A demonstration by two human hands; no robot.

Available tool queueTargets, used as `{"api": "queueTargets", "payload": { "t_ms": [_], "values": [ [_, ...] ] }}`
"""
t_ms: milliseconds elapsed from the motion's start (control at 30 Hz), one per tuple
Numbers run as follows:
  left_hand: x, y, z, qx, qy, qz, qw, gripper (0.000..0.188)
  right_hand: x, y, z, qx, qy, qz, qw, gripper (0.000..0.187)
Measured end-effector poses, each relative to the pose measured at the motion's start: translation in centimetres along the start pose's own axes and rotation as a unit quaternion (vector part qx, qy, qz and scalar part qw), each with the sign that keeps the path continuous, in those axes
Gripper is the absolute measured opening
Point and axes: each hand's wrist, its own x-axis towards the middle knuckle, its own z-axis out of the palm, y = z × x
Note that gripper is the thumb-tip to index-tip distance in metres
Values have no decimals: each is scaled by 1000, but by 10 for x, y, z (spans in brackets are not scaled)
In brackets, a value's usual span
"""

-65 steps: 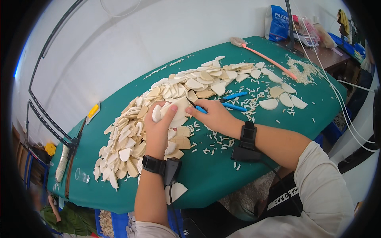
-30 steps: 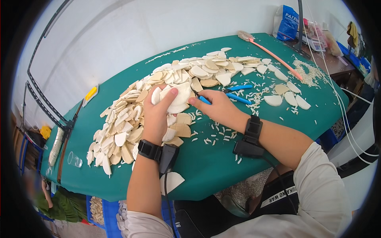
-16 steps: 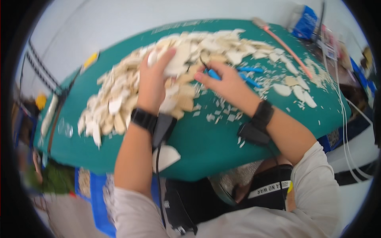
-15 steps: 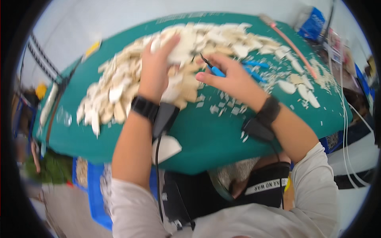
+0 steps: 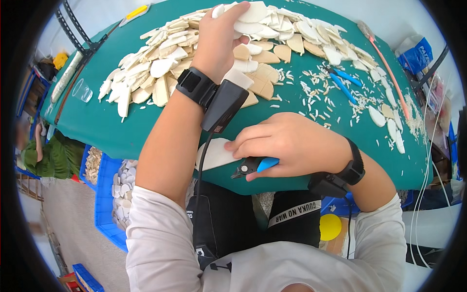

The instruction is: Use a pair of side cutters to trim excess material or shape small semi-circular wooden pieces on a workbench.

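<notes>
My left hand reaches into the large pile of flat off-white and tan pieces on the green table. Its thumb and fingers close round a white flat piece at the pile's top. Near the front edge, my right hand holds a pair of nippers with blue grips, the jaws pointing left past the table edge. Its fingertips touch a lone white rounded piece lying at that edge. Part of this piece is hidden behind the left wrist's black device and cable.
Another blue-handled cutting tool lies among small white offcuts. Further right is a long pink-handled brush. A clear plastic cup stands at the left. Blue bins of pieces sit below the table's left side.
My right hand has come back from the pile to the front edge with the nippers. The left hand has moved up and right over the pile and closed on a piece. The view has shifted.
</notes>
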Motion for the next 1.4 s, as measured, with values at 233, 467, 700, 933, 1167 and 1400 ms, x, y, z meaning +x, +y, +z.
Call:
{"api": "queueTargets", "payload": {
  "t_ms": [233,467,700,933,1167,1400],
  "values": [
    [-5,8,-1,205,-3,142,968,55,4,-3,-2,-39,3,11,999,39],
    [-11,16,14,53,1,33,998,44,13,-8,2,-35,-17,16,999,41],
    [-7,9,26,-80,44,38,995,29,17,1,3,7,-12,43,999,29],
    [-14,16,36,-30,-3,12,999,24,3,0,1,10,21,33,999,25],
    [-16,18,30,0,43,-25,999,30,-7,-3,-12,3,-19,62,998,30],
    [-20,17,47,25,25,-36,999,30,-8,-4,-7,-3,-31,88,996,33]
  ]
}}
